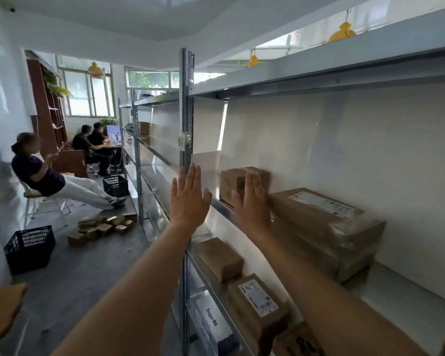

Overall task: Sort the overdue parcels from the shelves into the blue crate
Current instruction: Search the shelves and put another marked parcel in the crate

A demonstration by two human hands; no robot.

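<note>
A small brown cardboard parcel (pixel 235 182) stands on the metal shelf (pixel 224 206) at chest height. My right hand (pixel 252 201) is raised flat in front of its right side, fingers apart; I cannot tell if it touches the box. Left of the parcel, my left hand (pixel 189 196) is open with fingers spread, by the shelf upright and holding nothing. A long taped brown parcel (pixel 326 227) lies just right of the small one. On the shelf below lie a small box (pixel 220 258) and a labelled box (pixel 257 301). A dark blue crate (pixel 30 249) sits on the floor at left.
A second dark crate (pixel 115 185) stands further down the aisle. Several small boxes (pixel 100 227) are piled on the floor between the crates. A person sits on a chair (pixel 44 176) at left, legs stretched into the aisle. Two more people sit at a desk at the far end.
</note>
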